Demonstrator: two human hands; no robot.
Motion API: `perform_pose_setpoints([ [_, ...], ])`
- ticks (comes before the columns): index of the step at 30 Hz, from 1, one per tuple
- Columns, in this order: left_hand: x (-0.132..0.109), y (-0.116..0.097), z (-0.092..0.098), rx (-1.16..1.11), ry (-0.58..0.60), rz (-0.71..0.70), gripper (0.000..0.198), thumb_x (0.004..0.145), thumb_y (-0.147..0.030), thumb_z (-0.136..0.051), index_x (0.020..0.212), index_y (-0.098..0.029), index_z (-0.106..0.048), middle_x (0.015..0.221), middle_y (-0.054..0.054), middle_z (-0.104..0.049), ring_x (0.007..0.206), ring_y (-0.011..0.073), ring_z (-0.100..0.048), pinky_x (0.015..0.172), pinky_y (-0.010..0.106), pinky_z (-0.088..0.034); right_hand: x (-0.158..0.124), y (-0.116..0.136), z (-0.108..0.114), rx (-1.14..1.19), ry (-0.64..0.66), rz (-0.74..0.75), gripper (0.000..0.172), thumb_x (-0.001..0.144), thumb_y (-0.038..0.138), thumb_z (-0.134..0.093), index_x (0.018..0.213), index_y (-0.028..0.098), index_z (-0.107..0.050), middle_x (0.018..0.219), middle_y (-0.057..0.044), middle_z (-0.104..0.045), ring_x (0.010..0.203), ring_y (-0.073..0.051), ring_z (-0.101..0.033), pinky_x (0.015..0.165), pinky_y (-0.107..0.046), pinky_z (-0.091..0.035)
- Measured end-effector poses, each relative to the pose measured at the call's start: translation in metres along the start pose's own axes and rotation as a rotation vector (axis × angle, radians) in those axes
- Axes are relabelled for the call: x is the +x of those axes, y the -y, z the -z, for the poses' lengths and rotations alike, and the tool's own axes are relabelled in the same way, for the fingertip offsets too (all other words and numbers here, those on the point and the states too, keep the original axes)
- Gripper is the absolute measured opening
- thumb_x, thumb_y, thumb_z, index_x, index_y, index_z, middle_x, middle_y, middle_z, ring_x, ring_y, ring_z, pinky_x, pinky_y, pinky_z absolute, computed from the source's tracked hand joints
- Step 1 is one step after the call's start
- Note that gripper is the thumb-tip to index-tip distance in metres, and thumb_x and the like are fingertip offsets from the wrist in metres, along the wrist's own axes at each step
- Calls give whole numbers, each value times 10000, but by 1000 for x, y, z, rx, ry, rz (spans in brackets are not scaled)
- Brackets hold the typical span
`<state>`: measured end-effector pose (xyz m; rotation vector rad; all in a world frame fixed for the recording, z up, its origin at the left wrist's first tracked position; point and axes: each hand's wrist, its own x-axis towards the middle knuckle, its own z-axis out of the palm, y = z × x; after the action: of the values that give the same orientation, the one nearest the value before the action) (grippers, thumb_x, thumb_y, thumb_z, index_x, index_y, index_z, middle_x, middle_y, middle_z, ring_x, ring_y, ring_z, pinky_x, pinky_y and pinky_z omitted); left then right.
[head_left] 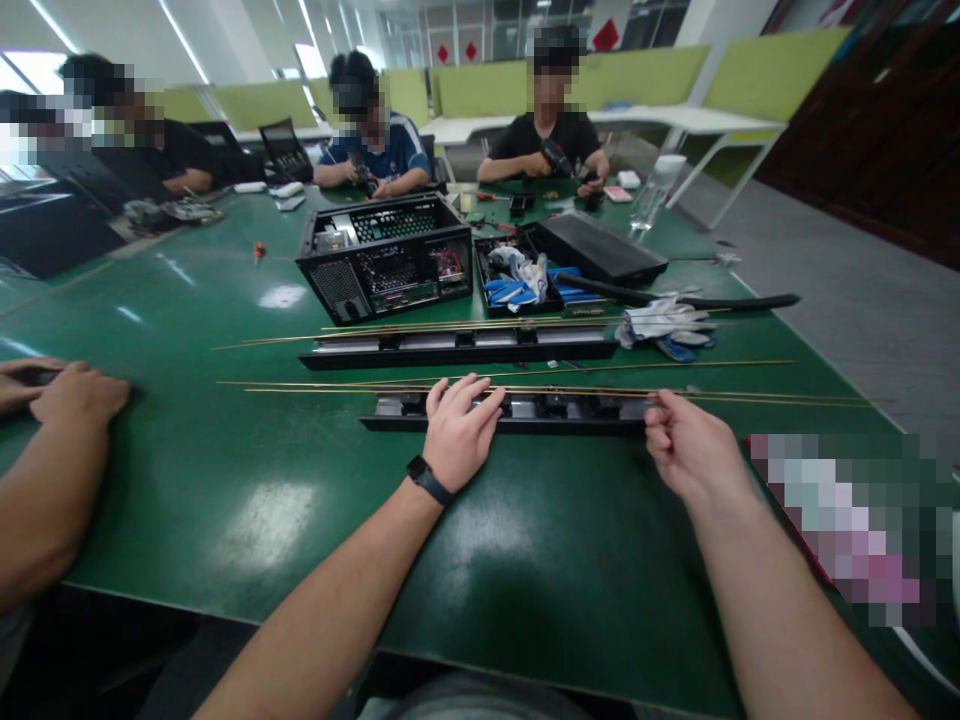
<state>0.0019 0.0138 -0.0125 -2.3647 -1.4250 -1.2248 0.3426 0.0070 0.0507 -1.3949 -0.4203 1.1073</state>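
Note:
My left hand (461, 430), with a dark watch on its wrist, lies with fingers spread across the near black metal rail (405, 420). Its fingertips reach the thin brass-coloured rods (300, 389) that run lengthwise over the rail. At the rail's right end my right hand (694, 445) is closed in a pinch around the rods, which stick out on both sides of it. Whether those fingers also grip the rail end is hidden. Inside the rail sit small black blocks (553, 405). A second, similar rail (450, 352) lies just behind, with more rods along it.
Behind the rails stand an open computer case (386, 265) and a black tray (517, 285) holding gloves. More gloves (667, 325), a black strip (690, 300) and a bottle (658, 190) are right. A neighbour's hands (71, 390) rest at left; several people sit across the table.

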Motion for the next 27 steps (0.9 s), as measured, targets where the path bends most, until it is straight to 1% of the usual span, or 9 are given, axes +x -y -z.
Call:
perform_pose_setpoints([
  [2,0,0,0,4,3,8,367,1246,-214,-778,1526,-371,-956,1595,122,-935,1608,369,-845,1491,672,-509,-2,2,-1,8,-12,6,361,1072,373,-1042,992,253,-711,665,68,-651,395,-70,-465,311,-138,-267],
  [7,0,0,0,-1,27,22,373,1240,-219,-798,1539,-379,-951,1615,120,-929,1623,376,-837,1502,679,-493,-14,-1,-11,-20,95,-39,307,1072,327,-1022,976,214,-754,678,39,-678,389,-61,-434,306,-146,-265],
  [10,0,0,0,10,11,12,373,1245,-218,-788,1539,-380,-951,1606,114,-934,1610,365,-844,1494,667,-504,-12,0,-10,-2,24,-29,297,1104,330,-987,981,227,-737,676,41,-678,396,-69,-450,311,-145,-274],
  [13,0,0,0,15,-5,3,365,1251,-224,-776,1529,-378,-955,1596,114,-939,1599,360,-850,1485,663,-512,-5,2,-3,21,-29,-7,367,1075,330,-1030,976,255,-685,674,67,-653,410,-66,-470,329,-129,-288],
  [16,0,-2,1,4,6,16,366,1254,-230,-766,1534,-375,-953,1603,118,-936,1610,367,-843,1488,672,-505,-3,1,0,-5,49,-13,442,1012,360,-1107,989,265,-675,688,71,-658,410,-68,-472,326,-133,-290],
  [19,1,-2,2,-6,24,39,367,1247,-234,-769,1529,-379,-955,1606,115,-935,1618,372,-836,1498,684,-494,-5,-2,-4,-32,106,-31,410,1021,385,-1100,1008,253,-712,692,53,-678,401,-75,-468,310,-149,-278],
  [24,1,-3,3,-12,37,49,367,1243,-240,-774,1530,-382,-955,1608,112,-932,1624,370,-830,1505,683,-487,-5,0,-5,18,-50,12,339,1107,357,-1006,999,252,-702,665,66,-661,402,-67,-475,328,-130,-291],
  [26,1,-3,2,-8,44,55,362,1244,-245,-780,1530,-383,-954,1612,113,-931,1626,373,-828,1503,685,-487,-5,1,-3,29,-56,8,325,1116,322,-988,988,248,-699,659,72,-651,407,-61,-474,334,-122,-290],
  [27,1,-3,2,-6,46,56,361,1244,-246,-783,1531,-384,-953,1612,114,-931,1626,375,-828,1501,686,-489,-5,0,-3,23,-24,1,333,1101,324,-1008,991,248,-704,661,72,-652,409,-61,-475,332,-123,-291],
])
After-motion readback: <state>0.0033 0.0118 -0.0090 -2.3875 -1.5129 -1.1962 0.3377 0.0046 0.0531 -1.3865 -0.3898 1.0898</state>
